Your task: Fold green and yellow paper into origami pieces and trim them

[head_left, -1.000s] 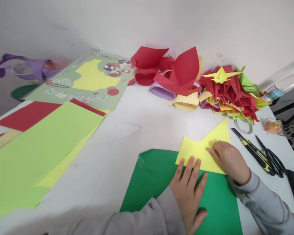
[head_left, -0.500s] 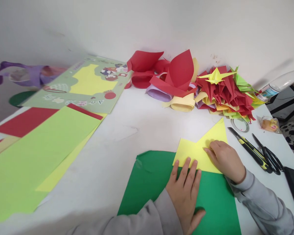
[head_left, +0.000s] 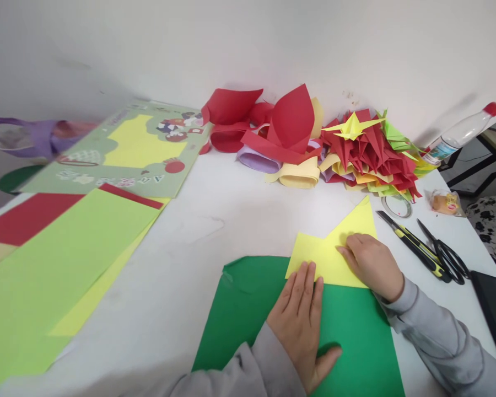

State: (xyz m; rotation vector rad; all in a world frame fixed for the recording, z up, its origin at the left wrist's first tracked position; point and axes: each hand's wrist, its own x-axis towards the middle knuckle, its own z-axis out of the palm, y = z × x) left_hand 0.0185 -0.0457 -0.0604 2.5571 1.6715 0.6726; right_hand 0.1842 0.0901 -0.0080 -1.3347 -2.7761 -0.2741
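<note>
A folded sheet of yellow paper (head_left: 314,256) lies over the top edge of a green sheet (head_left: 355,336), with one pointed corner rising at its right. My left hand (head_left: 300,317) rests flat and open, fingertips on the yellow paper's lower left edge and palm over the green sheet. On the right part of the yellow paper, my right hand (head_left: 372,264) is closed, its fingers curled and pressed against the fold. What lies under those curled fingers is hidden.
Right of the papers lie a utility knife (head_left: 413,245), scissors (head_left: 448,256) and a tape roll (head_left: 397,206). Behind stand a folded-paper pile (head_left: 367,157), red paper rolls (head_left: 293,118) and a bottle (head_left: 458,138). Light-green sheets (head_left: 78,264) and a printed board (head_left: 149,176) spread at left.
The whole view has shifted slightly, moving the things leftward. My left fingers have drawn closer together on the yellow paper. The right hand keeps its curled pose.
</note>
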